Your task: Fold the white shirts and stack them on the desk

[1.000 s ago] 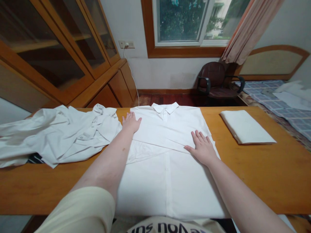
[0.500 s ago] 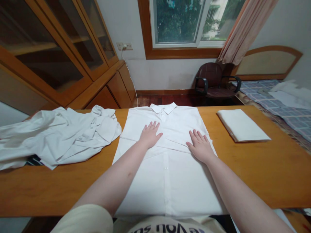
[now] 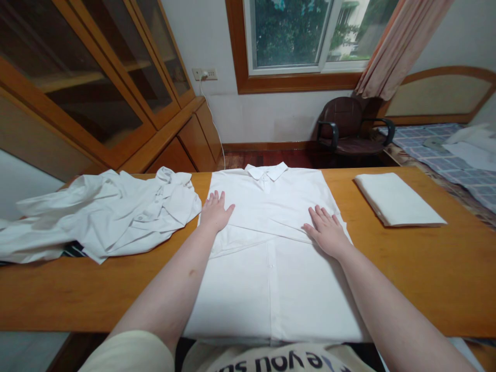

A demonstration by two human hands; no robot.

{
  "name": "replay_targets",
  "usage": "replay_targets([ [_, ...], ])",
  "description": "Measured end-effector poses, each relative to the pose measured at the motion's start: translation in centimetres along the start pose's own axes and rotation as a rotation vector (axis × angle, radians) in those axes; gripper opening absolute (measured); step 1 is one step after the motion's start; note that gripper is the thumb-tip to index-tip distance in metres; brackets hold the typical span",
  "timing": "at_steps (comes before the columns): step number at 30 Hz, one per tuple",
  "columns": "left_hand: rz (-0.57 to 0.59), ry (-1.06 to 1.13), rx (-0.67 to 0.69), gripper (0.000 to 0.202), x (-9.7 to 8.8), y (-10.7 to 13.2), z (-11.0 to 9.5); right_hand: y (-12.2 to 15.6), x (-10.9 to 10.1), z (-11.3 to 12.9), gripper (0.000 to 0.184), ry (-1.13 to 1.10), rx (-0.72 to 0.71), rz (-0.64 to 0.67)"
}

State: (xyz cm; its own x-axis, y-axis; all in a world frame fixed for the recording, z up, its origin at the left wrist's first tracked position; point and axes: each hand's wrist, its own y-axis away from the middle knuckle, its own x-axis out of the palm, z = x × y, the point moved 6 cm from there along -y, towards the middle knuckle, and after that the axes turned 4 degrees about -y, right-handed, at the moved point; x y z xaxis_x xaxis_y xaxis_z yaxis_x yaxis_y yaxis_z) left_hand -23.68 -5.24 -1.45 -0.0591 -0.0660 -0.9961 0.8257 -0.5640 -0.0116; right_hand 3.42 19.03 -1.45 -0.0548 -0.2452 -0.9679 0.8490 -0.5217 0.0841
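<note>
A white button shirt [image 3: 267, 268] lies spread flat on the wooden table [image 3: 406, 279], collar at the far edge, both sleeves folded across its chest. My left hand [image 3: 215, 212] rests flat near the shirt's left edge, fingers spread and open. Over on the shirt's right side, my right hand [image 3: 327, 232] lies flat on the folded sleeve, fingers stretched out. Neither hand holds anything.
A heap of crumpled white shirts [image 3: 104, 217] covers the table's left part. A folded white shirt [image 3: 397, 199] lies at the far right. Beyond the table stand a brown armchair [image 3: 349, 129], a wooden glass-door cabinet [image 3: 96, 88] and a bed [image 3: 457, 160].
My left hand slid from the shirt's left edge to its middle and has come back toward the left edge. My right hand has stayed flat on the right side.
</note>
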Motion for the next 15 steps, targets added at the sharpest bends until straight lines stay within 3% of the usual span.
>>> replay_targets([
  [4,-0.007,0.004,0.007,0.074,0.0,0.0,-0.1,-0.3,-0.8,0.1,0.061,-0.088,0.062,-0.031],
  [7,-0.020,0.006,0.007,0.074,0.0,-0.1,0.0,-0.9,-1.9,2.3,0.060,-0.052,0.068,-0.061],
  [11,-0.024,0.014,0.004,0.075,0.0,-0.3,-0.1,-2.7,-1.8,9.4,0.067,-0.074,-0.175,-0.028],
  [15,-0.011,0.025,0.002,0.075,0.1,-0.4,-0.1,-4.4,0.4,16.1,0.072,-0.126,-0.379,0.040],
])
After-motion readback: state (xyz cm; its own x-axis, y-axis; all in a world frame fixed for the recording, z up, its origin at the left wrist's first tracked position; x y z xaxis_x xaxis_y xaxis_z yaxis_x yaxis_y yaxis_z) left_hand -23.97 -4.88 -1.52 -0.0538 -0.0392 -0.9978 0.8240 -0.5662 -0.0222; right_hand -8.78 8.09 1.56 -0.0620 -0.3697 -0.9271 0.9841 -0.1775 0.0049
